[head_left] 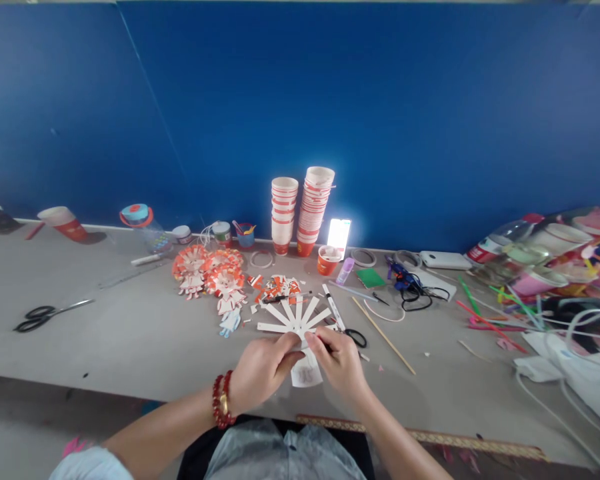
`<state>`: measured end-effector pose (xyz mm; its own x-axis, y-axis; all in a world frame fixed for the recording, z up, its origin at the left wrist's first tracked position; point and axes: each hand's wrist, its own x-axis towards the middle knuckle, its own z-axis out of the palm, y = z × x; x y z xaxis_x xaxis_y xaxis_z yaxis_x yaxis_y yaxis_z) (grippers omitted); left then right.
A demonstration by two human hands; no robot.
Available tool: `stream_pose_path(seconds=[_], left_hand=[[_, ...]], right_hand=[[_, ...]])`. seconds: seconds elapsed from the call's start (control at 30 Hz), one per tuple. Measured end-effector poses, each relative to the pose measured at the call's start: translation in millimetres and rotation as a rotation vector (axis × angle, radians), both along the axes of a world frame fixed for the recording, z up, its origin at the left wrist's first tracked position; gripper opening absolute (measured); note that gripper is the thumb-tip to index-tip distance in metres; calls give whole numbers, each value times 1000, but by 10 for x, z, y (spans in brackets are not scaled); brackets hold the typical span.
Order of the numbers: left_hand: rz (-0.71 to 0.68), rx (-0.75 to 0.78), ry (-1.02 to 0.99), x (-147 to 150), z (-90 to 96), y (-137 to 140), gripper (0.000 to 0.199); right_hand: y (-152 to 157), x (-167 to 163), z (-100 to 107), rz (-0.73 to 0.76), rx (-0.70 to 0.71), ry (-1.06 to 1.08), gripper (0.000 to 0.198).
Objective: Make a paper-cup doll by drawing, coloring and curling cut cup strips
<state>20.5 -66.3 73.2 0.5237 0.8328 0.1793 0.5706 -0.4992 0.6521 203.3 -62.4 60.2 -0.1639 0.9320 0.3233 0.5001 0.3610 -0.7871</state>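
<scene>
Tabletop [145, 333]: two hands [261, 368] [344, 363], one cutout [299, 313]

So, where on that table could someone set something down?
Widest bare patch: between the far-left scissors and the person's left hand. Another, mostly bare, lies between the wooden stick and the straws on the right. It's crowded around the white strips and paper figures, and at far right with bottles.

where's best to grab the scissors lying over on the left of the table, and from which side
By the black handles, probably coming down from above and the left: the scissors lie flat with the loops at the left end and the metal blades pointing right, so that side keeps the hand off the tips.
</scene>
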Motion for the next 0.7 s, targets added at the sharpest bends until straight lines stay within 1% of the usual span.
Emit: stream_pose_path(seconds=[0.1, 0.3, 0.4, 0.57, 0.63, 0.7], left_hand=[[-43, 123, -10, 31, -4, 14, 16], [-68, 200, -20, 59, 52, 33, 17], [-86, 217, -10, 42, 53, 47, 16], [-64, 239, 44, 29, 63, 57, 18], [-61, 242, 44, 34, 61, 55, 18], [-64, 239, 30, 38, 53, 54, 18]], right_hand=[[-19, -33, -17, -6, 14, -22, 43], [-41, -21, 3, 28, 96, -81, 42], [-46, 7, 10, 64, 62, -65, 41], [-53, 20, -41, 82, -24, 60, 41], [-49, 16, -59, 96, -29, 79, 42], [-44, 10, -64, 109, -18, 47, 41]])
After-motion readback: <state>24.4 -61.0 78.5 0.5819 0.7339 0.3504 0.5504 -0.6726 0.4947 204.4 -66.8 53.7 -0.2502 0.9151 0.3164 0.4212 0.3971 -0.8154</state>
